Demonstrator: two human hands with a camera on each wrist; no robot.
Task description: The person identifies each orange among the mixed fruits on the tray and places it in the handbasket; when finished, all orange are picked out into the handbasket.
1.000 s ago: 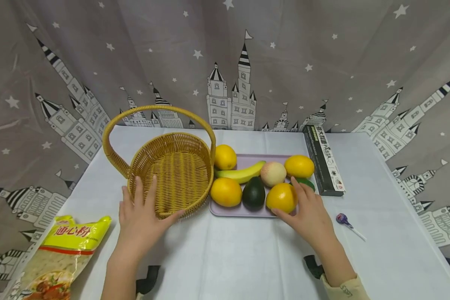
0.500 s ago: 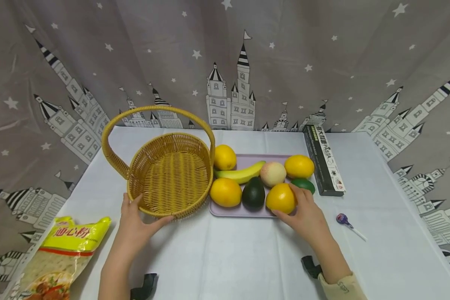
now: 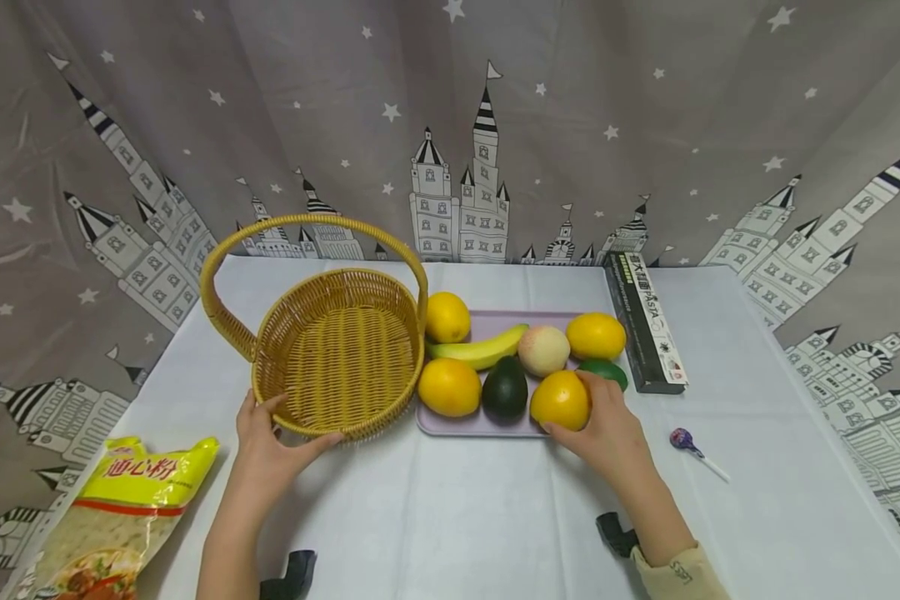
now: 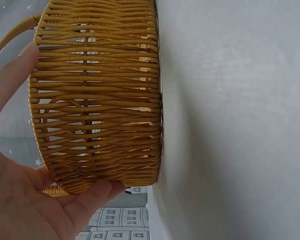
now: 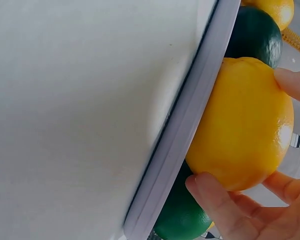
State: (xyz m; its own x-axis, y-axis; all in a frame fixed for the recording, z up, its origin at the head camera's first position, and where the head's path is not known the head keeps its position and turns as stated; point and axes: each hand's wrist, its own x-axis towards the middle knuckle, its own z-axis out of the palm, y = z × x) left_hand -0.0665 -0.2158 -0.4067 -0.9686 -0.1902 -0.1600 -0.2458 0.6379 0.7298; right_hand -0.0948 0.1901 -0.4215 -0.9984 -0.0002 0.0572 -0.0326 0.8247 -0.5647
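Observation:
At the near left side of the empty wicker basket (image 3: 352, 358), my left hand (image 3: 270, 450) grips the rim and wall; the left wrist view has thumb and fingers around the woven wall (image 4: 95, 100). My right hand (image 3: 607, 429) holds the orange-yellow fruit (image 3: 560, 401) at the front right of the lilac tray (image 3: 487, 428), thumb on one side and fingers on the other. In the right wrist view that fruit (image 5: 242, 122) sits at the tray's edge (image 5: 172, 150), between a dark avocado (image 5: 255, 37) and a green fruit (image 5: 182, 215).
Also on the tray are a banana (image 3: 483, 348), a peach (image 3: 543, 350) and several yellow fruits. A black pasta box (image 3: 645, 325) lies at the tray's right, a lollipop (image 3: 682, 439) nearer. A pasta bag (image 3: 131, 508) lies at the left front.
My left hand has come down from above the basket's near rim and now grips it. My right hand's fingers have closed around the fruit, which has hardly moved.

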